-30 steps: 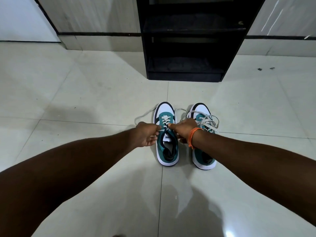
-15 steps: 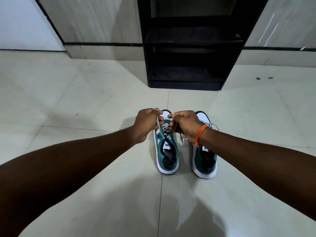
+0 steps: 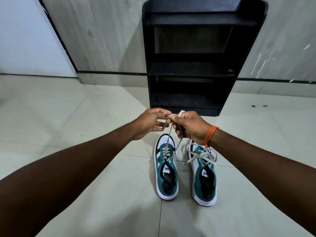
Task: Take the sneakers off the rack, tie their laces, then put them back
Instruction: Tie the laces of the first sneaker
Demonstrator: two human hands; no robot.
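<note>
Two teal-and-white sneakers stand side by side on the tiled floor, toes pointing at the rack. The left sneaker (image 3: 166, 170) has its two grey lace ends (image 3: 168, 139) pulled up taut. My left hand (image 3: 150, 122) pinches one end and my right hand (image 3: 188, 126), with an orange thread at the wrist, grips the other; the fingertips meet above the toe. The right sneaker (image 3: 204, 175) has a tied bow (image 3: 202, 155) lying across its tongue. The black shoe rack (image 3: 191, 69) stands against the wall just beyond my hands, and its shelves hold nothing.
Pale floor tiles (image 3: 85, 117) spread out on all sides of the sneakers. A grey panelled wall (image 3: 106, 35) with a dark skirting line runs behind the rack. Two small dark specks (image 3: 258, 105) lie on the floor to the right.
Both hands have risen from the left sneaker's tongue, drawing its lace ends upward and taut. The view has tilted up, so more of the rack shows.
</note>
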